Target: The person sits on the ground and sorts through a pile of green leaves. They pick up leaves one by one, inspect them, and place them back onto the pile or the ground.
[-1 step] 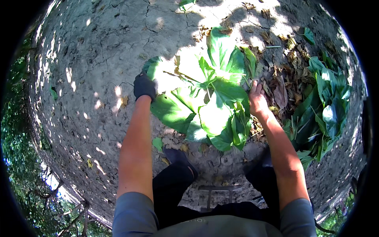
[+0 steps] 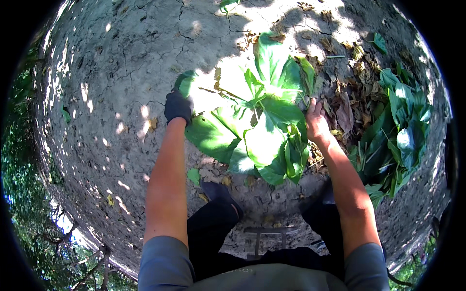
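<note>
A pile of large green leaves [image 2: 279,114] lies on the ground in front of me, sunlit at its middle. My left hand [image 2: 177,106], in a black glove, is at the pile's left side. Its dark fingers look curled on the edge of a broad leaf [image 2: 186,83], though their tips are hard to make out. Bare, my right hand [image 2: 317,121] rests against the pile's right edge, where green meets dry leaves. Its fingers are stretched forward and slightly apart, with nothing visible in them.
A second heap of green leaves [image 2: 405,131] lies to the right, beyond brown dry leaves [image 2: 345,114]. Cracked soil [image 2: 121,72] spreads to the left. Below the pile is my shoe [image 2: 221,196]; a low metal frame [image 2: 271,231] stands between my legs. Trees and branches border the lower left.
</note>
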